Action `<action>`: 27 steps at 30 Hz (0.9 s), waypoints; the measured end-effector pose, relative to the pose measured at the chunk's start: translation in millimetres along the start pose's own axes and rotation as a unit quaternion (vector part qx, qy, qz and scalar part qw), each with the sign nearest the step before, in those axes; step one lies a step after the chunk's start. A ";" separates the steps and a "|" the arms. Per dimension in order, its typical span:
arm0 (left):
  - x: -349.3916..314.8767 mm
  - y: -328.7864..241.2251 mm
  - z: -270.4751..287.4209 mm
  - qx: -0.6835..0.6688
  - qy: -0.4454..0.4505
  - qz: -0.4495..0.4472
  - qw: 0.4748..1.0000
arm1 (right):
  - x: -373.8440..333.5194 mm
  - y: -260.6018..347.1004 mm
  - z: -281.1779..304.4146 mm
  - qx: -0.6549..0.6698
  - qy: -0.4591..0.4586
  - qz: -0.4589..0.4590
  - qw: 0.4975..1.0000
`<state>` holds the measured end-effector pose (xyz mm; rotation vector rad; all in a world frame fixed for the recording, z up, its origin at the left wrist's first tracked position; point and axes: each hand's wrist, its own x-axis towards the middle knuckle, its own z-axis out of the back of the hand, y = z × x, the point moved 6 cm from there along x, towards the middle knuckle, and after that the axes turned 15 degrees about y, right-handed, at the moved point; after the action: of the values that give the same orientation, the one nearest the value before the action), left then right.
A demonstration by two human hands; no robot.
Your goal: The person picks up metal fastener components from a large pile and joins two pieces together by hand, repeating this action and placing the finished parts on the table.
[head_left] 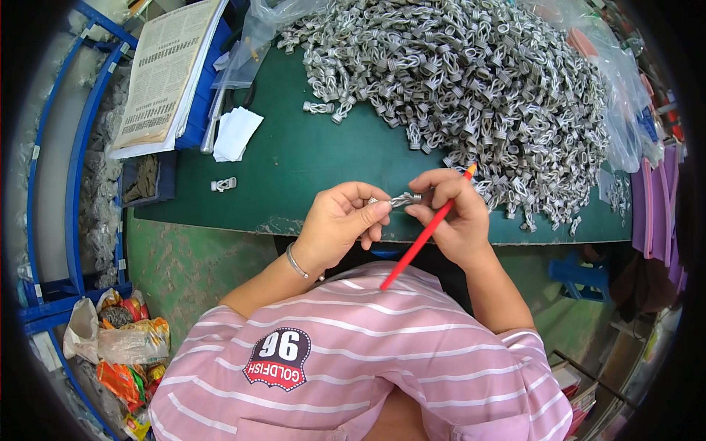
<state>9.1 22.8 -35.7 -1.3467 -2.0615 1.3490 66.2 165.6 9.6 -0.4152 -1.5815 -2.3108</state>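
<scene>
Near the table's front edge, my left hand (338, 220) pinches a small silver metal fitting (402, 200) with twisted strands and a ribbed end. My right hand (460, 220) is closed, with its fingertips at the other end of this fitting. A red pencil (415, 250) also sits in my right hand, slanting between the fingers with its yellowish tip up. Beyond my hands, a large heap of similar silver fittings (471, 81) covers the back and right of the green table (287, 158). One single fitting (223, 184) lies apart at the left.
White paper slips (237, 134) lie beside a blue tray (209, 88) with printed sheets (165, 73). Clear plastic bags (621, 110) flank the heap. Blue shelving (77, 154) stands left; a blue stool (579, 278) and purple sheets (658, 198) are at the right.
</scene>
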 end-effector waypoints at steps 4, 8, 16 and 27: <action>-0.7 -6.5 -2.7 0.057 -0.011 -0.003 0.998 | -11.5 -28.0 -0.8 0.276 -0.057 -0.160 0.946; -4.4 -19.4 -6.9 0.231 0.005 -0.140 0.963 | -13.0 -32.3 -8.2 0.399 -0.049 -0.165 0.901; -9.7 -27.1 -14.7 0.286 0.036 -0.188 0.939 | -19.4 -30.8 -15.4 0.368 -0.041 -0.053 0.927; -1.1 -4.2 -2.2 -0.052 0.029 -0.059 0.997 | -10.1 16.0 -11.0 0.053 -0.110 0.060 0.991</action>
<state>9.0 22.6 -30.8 -1.2684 -2.1621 1.1560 81.3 150.7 15.2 -0.7389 -1.7201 -2.1407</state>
